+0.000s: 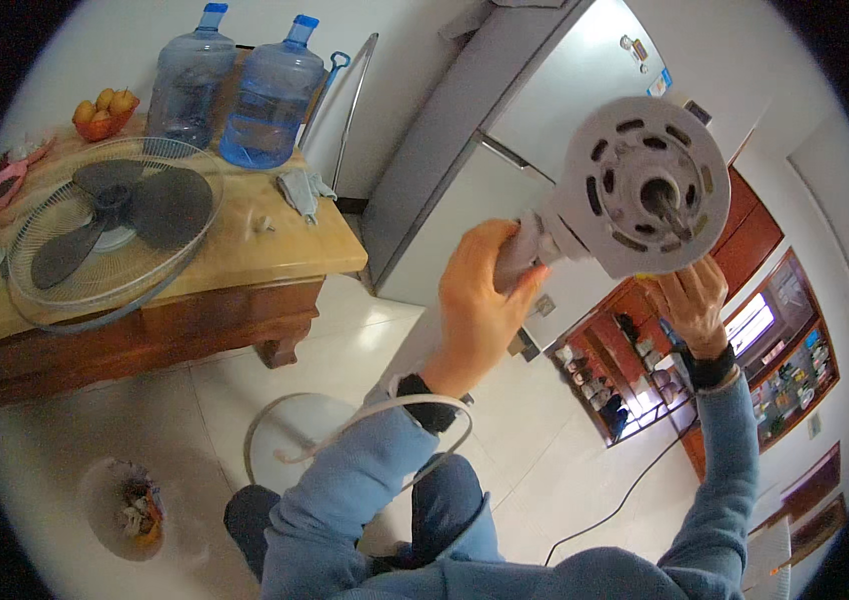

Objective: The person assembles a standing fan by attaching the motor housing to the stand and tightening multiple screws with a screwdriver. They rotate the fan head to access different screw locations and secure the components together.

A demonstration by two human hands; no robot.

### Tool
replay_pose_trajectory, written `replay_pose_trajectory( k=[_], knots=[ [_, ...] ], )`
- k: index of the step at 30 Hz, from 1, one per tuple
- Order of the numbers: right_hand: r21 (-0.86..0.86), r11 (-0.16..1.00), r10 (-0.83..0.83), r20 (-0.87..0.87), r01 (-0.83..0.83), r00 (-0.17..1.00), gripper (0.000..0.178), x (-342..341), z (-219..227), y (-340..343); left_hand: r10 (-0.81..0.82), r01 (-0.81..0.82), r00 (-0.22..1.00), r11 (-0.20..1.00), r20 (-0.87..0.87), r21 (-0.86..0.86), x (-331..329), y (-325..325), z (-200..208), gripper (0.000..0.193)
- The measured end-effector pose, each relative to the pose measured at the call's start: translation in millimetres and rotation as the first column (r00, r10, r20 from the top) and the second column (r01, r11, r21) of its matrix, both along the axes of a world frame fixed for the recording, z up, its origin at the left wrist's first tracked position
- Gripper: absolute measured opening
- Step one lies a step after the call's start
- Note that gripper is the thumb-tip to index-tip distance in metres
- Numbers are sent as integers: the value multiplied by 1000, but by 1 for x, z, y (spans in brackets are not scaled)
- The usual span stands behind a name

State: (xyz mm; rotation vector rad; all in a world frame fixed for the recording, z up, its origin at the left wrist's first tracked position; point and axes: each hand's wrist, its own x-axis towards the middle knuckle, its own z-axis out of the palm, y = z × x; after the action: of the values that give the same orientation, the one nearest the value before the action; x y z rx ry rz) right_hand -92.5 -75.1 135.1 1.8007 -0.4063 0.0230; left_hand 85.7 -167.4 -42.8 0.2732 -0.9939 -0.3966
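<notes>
Motor (635, 180) before the fridge (485, 190), gripped by its neck (557, 236) in the left hand (480, 300). Right of the fridge, right hand (697, 305) partly behind motor; cannot tell whether gripping. Seems heavy, stiff, smooth: hold by neck, sparing shaft (670, 212).

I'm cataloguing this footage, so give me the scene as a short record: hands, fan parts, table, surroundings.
Left hand: closed around the neck of the fan head
Right hand: at the fan head's lower edge, fingers partly hidden; grip unclear
Fan head: grey, round, slotted face, central shaft
Fan blades: three, dark, with a round wire guard, on the table
Also on table: two water jugs, cloth, red basket of fruit
Floor: wastebasket
Background: refrigerator
</notes>
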Motion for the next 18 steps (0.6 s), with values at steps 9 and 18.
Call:
replay_pose_trajectory(
  k=[9, 18],
  knots=[
    [941, 321, -816, 331, -105, 475, 26, -15, -6, -11, -26, 25, 999, 999, 27, 32, 3, 1, 1, 43],
    [872, 431, -592, 466, -230, 658, 24, -29, -18, -9, -44, 34, 997, 987, 57, 157, 1, 9, 3, 45]
  ],
)
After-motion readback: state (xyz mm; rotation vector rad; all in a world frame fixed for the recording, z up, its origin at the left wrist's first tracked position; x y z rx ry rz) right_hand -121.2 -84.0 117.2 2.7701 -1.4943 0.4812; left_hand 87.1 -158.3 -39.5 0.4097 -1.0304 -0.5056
